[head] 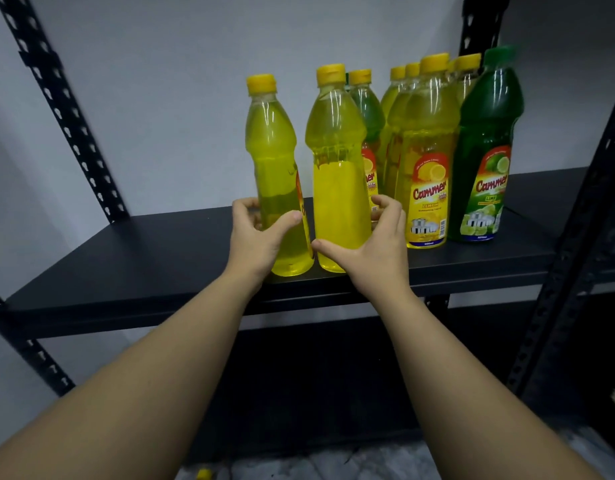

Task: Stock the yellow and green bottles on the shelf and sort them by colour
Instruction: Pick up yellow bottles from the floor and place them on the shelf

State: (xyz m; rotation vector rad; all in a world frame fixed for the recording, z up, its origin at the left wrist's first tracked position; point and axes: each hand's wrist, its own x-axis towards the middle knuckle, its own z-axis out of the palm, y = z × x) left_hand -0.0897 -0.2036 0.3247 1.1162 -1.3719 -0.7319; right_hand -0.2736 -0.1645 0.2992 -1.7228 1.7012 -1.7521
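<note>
On the black metal shelf (160, 258), at its front edge, you've got two clear plastic bottles of yellow liquid with yellow caps standing upright side by side, nearly touching. Your left hand (256, 233) curls round the lower body of the left yellow bottle (276, 174), thumb across the front, fingers wrapped behind. Your right hand (379, 237) cups the right yellow bottle (337, 188) the same way, thumb low on the front, fingers reaching round its far side. Both hands are holding, not hovering.

Right of that right yellow bottle stands the labelled lemon bottle (425, 188) fronting a tight cluster of yellow ones, and beyond it the dark green lime bottle (484, 161) nearest the black upright post (576, 237). Behind the right yellow bottle a green bottle with a yellow cap (366, 109) peeks out among the yellows, so I'd judge the sorting isn't finished.

For this step, keep your grip low as it is, and the bases flat on the shelf. Slide the pair towards the lemon bottle rather than lifting; these tall bottles look top-heavy and could tip into the cluster. Both labels face away from you, so a turn to match the lemon bottle would tidy the row. Mind the front edge: the bases sit close to it.
</note>
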